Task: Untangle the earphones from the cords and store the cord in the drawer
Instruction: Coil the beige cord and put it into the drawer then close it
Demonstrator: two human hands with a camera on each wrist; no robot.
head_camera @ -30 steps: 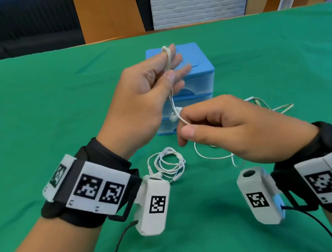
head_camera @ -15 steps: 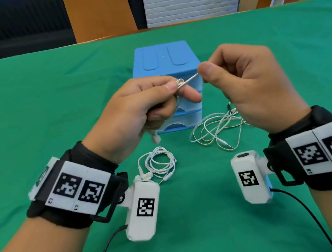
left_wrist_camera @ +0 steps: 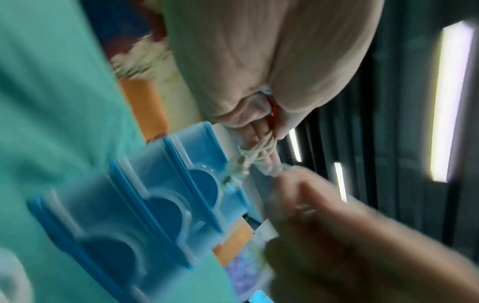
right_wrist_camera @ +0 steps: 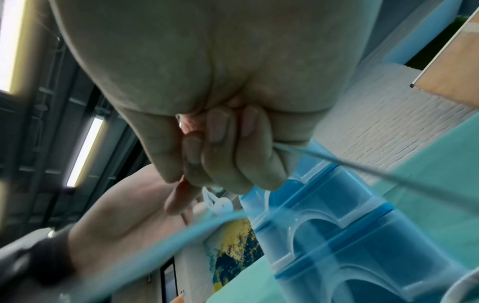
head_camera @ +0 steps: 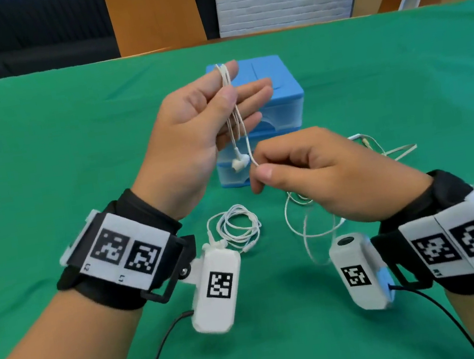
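In the head view my left hand (head_camera: 229, 89) is raised in front of the blue drawer unit (head_camera: 275, 82), fingers spread. A white earphone cord (head_camera: 233, 109) loops over its index finger, pinned by the thumb, and an earbud (head_camera: 240, 163) dangles below. My right hand (head_camera: 260, 177) pinches the same cord just under the left hand, its other fingers curled. The rest of that cord (head_camera: 306, 227) trails to the table beneath the right hand. The left wrist view shows the cord loops (left_wrist_camera: 261, 147) round the finger. The right wrist view shows the cord (right_wrist_camera: 311, 154) leaving the curled fingers (right_wrist_camera: 220, 160).
A second white cord, neatly coiled (head_camera: 238, 228), lies on the green cloth (head_camera: 46, 175) near my left wrist. More loose cord and a plug (head_camera: 390, 151) lie right of the drawers. All drawers look closed. Chairs and a wall stand beyond the far table edge.
My left hand has risen and spread its fingers, with the cord now over the index finger. My right hand has dropped from beside it to below it, still pinching the cord.
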